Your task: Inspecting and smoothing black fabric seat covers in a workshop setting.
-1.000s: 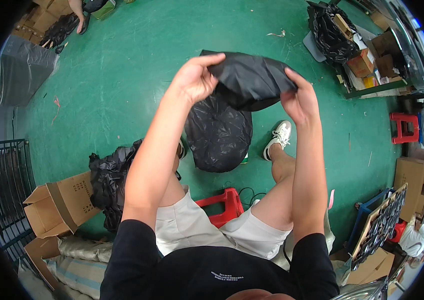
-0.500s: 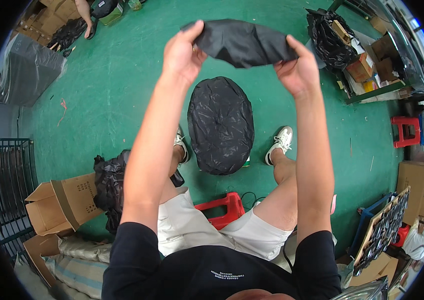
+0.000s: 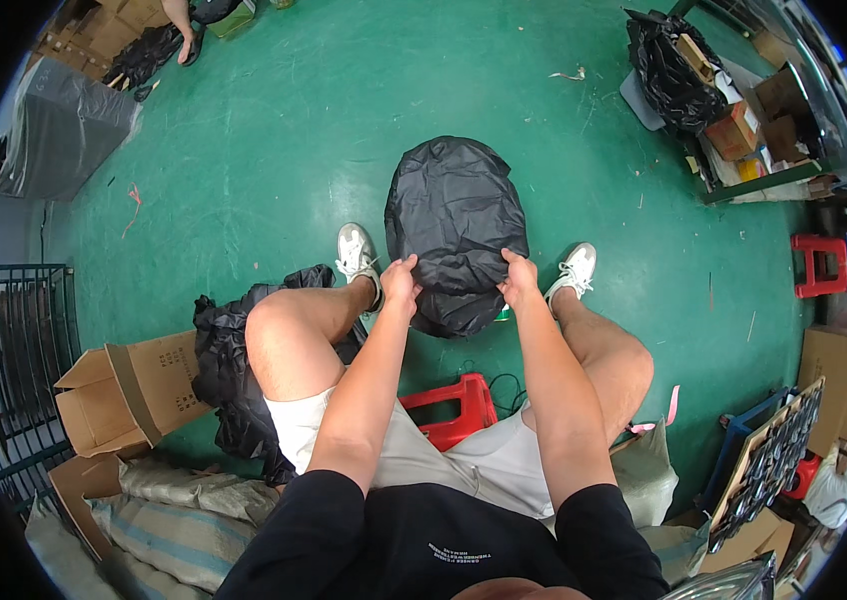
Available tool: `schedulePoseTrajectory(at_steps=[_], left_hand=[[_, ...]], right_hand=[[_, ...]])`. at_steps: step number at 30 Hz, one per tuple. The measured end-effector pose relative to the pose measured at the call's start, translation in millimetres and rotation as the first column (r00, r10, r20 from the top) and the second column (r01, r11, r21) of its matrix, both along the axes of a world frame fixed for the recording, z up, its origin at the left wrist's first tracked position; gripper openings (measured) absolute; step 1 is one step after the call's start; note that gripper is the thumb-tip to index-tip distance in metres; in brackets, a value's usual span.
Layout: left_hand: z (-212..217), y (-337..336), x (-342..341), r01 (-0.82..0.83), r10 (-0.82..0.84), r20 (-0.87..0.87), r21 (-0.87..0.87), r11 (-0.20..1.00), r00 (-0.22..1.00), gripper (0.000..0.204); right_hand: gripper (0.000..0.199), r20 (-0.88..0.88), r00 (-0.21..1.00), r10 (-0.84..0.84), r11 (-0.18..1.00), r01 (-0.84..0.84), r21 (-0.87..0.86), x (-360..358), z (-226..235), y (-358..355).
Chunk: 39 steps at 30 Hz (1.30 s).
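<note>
Between my feet, a thin black fabric cover (image 3: 456, 205) lies spread over a rounded black pile (image 3: 450, 318), whose near end shows below the cover's edge. My left hand (image 3: 402, 284) pinches the cover near its left near corner, thumb on top. At the right near corner my right hand (image 3: 518, 277) does the same, level with the left. The cloth sags in creases between both hands. What supports the pile is mostly hidden; a small green bit (image 3: 503, 314) shows at its right side.
A red stool (image 3: 454, 412) stands between my thighs. Crumpled black fabric (image 3: 234, 375) and an open cardboard box (image 3: 134, 392) are at my left, near woven sacks (image 3: 174, 530). At the far right stands a shelf (image 3: 759, 185) with boxes; a person's foot (image 3: 187, 45) shows far left.
Both hands have come down and toward me from a raised position, bringing the folded black cover onto the pile, where it now lies spread. My left knee has swung outward.
</note>
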<state>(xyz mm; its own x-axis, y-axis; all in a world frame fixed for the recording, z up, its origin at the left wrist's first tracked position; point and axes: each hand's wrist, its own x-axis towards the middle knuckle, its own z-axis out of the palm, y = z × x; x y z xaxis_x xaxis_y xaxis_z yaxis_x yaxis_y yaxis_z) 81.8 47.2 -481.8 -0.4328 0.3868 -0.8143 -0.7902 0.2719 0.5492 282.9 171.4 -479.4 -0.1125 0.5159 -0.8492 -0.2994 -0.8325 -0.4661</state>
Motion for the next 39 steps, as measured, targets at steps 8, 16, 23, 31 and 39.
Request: schedulePoseTrajectory(at_steps=[8,16,23,31,39], left_hand=[[54.1,49.9,-3.1,-0.029,0.048,-0.117,0.152,0.988,0.992,0.056],[232.5,167.2,-27.1,0.334,-0.14,-0.371,0.532,0.778,0.918,0.024],[272.4,120.2,-34.2,0.672,-0.592,-0.556,-0.079,0.736,0.583,0.052],[267.2,77.1,23.8,0.676,-0.57,-0.394,0.217,0.704,0.721,0.056],[257.4,87.5,-12.4,0.502,-0.475,-0.202,0.536,0.679,0.857,0.06]], right_hand=[[0.036,-0.011,1.0,0.025,0.971,-0.021,0.237,-24.3,65.5,34.2],[0.019,-0.194,0.966,0.172,0.464,0.095,0.881,-26.9,251.9,138.7],[0.031,0.605,0.763,0.227,-0.469,-0.459,0.755,-19.0,363.1,74.2],[0.02,0.915,0.08,0.396,-0.759,-0.531,0.376,-55.2,361.6,-20.6],[0.049,0.407,0.91,-0.08,0.061,-0.403,0.913,-10.0,329.6,61.5]])
